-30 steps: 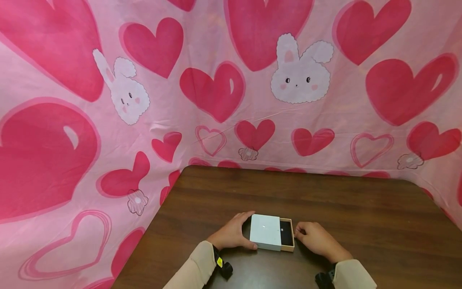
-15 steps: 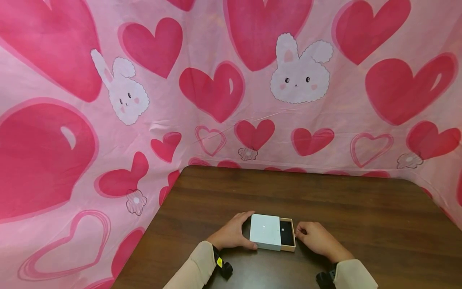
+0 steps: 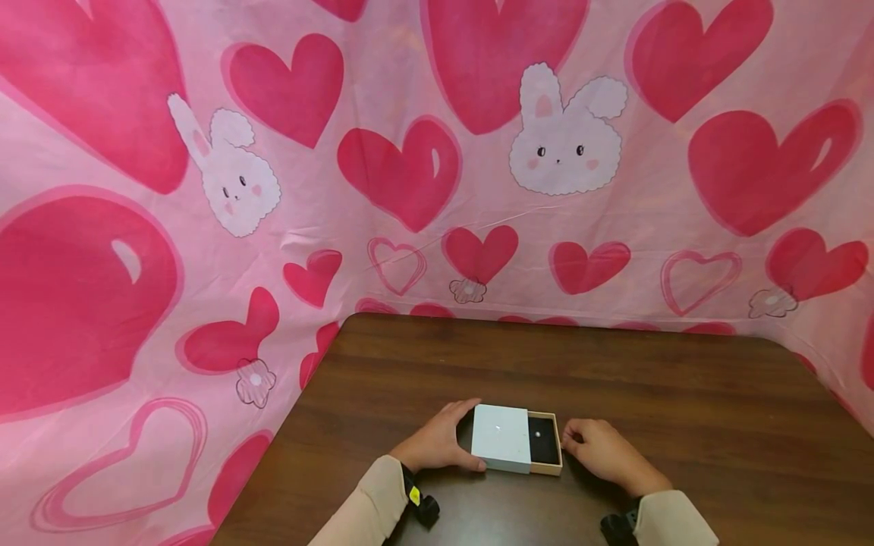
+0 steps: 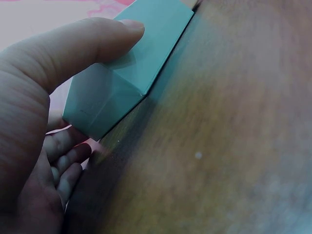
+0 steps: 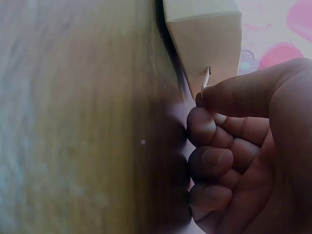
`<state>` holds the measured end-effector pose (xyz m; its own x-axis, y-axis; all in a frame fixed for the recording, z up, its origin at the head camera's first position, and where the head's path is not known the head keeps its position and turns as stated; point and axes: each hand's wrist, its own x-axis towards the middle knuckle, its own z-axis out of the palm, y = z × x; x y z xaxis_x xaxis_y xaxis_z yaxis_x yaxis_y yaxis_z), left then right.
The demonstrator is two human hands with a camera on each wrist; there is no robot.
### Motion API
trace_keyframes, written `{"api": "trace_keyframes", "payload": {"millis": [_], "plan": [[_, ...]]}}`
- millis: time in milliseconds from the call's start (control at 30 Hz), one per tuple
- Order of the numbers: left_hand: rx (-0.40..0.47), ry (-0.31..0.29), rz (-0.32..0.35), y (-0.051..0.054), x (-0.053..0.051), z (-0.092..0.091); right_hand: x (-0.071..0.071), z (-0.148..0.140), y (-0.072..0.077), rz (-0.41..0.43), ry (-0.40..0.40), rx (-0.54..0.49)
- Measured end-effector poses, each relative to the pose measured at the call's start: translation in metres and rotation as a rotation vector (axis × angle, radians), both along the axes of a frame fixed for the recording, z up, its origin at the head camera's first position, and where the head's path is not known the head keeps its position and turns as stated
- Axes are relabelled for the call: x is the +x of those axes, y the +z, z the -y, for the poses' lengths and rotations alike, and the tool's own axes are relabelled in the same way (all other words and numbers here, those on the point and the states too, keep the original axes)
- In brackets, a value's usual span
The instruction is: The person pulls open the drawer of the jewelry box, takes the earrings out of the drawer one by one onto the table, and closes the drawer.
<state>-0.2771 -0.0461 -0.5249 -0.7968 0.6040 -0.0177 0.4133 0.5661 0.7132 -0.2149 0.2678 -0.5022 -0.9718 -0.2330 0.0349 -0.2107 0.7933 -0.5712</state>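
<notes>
A pale blue-white drawer box lies on the table, its sleeve (image 3: pixel 501 440) on the left and its tan inner drawer (image 3: pixel 558 461) partly out to the right. Inside the drawer shows a black insert (image 3: pixel 544 450) bearing a tiny whitish spot. My left hand (image 3: pixel 440 438) grips the sleeve's left end, thumb on the near side and fingers around the far side. In the right wrist view, thumb and forefinger of my right hand (image 3: pixel 602 453) pinch a thin pull tab (image 5: pixel 206 82) on the drawer's end (image 5: pixel 207 46); the other fingers are curled.
The brown wooden table (image 3: pixel 437 356) extends around the box. Pink heart-and-rabbit cloth (image 3: pixel 403 91) hangs behind and at the left. Black wrist cameras sit at both cuffs.
The drawer has slid slightly farther right out of the sleeve, my right hand moving right with its tab. My left hand stays in place on the sleeve.
</notes>
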Motion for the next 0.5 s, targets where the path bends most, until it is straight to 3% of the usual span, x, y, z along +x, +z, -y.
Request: {"api": "trace_keyframes", "payload": {"millis": [500], "plan": [[0.0,-0.02,-0.038,0.0025,0.0018,0.0018,0.003,0.0002,0.0001,0.014,-0.02,-0.003]]}}
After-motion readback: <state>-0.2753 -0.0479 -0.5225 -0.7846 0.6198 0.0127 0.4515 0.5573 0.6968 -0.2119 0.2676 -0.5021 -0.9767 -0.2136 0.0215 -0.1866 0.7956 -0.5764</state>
